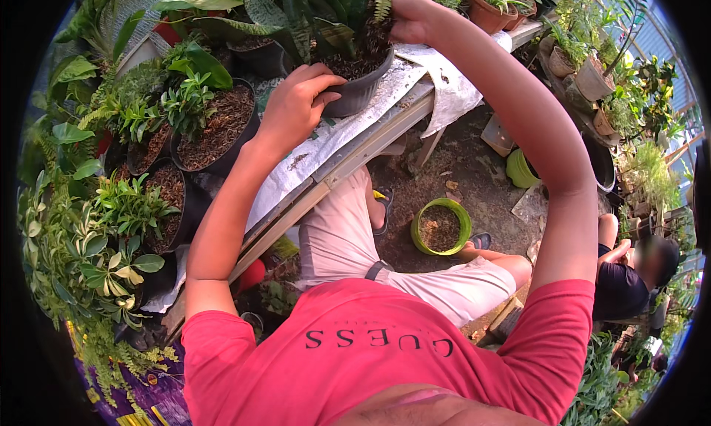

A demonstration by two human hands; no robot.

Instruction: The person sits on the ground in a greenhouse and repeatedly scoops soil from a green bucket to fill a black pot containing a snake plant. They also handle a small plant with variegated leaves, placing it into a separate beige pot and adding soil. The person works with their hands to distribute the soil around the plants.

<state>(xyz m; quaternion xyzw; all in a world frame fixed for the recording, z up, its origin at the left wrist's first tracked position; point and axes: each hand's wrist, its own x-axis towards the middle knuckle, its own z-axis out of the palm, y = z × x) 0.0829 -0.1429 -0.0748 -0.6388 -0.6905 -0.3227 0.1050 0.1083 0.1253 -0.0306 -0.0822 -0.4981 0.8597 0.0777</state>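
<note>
A snake plant (311,15) with broad mottled leaves grows in a dark round plastic pot (355,99) near the bench's front edge. My left hand (297,104) is at the near left side of this pot's rim, its fingers loosely bent and the thumb below them. Whether it grips the rim is unclear. At the far right side, my right hand (410,19) is curled beside a dark, fibrous clump (379,34) and a fern frond (383,1). Its fingertips are largely hidden. Brown, chip-like growing medium (355,65) fills the pot around the leaves.
White woven sacking (291,173) covers the bench, whose wooden edge (328,184) runs diagonally. Black pots (239,132) with leafy plants crowd the left. On the ground stands a lime-green pot (441,226) holding soil. Another person (622,281) sits at right, near potted plants (594,76).
</note>
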